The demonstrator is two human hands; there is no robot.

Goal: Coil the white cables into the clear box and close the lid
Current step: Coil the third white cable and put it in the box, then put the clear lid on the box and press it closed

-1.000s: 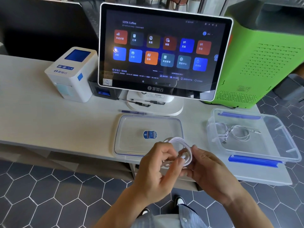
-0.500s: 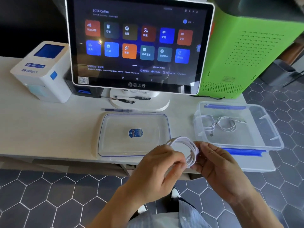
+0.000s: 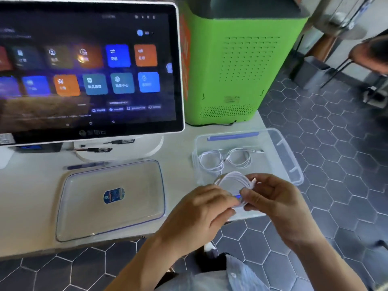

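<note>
A coiled white cable (image 3: 230, 179) is held between both hands just in front of the clear box (image 3: 290, 162). My left hand (image 3: 201, 213) pinches the coil's lower part. My right hand (image 3: 273, 200) grips the coil's right side, with a plug end sticking out above its fingers. Inside the box lie two more white cable coils (image 3: 225, 159). The box's clear lid (image 3: 109, 198) lies flat on the table to the left, a blue sticker at its centre.
A touchscreen terminal (image 3: 90, 70) stands behind the lid, with pens (image 3: 86, 164) at its base. A green machine (image 3: 237, 66) stands behind the box. The white table (image 3: 31, 185) ends close to the box's right side; hexagon floor tiles lie beyond.
The view has swung right. Both hands have carried the coil rightward, from over the lid's edge to the front of the box.
</note>
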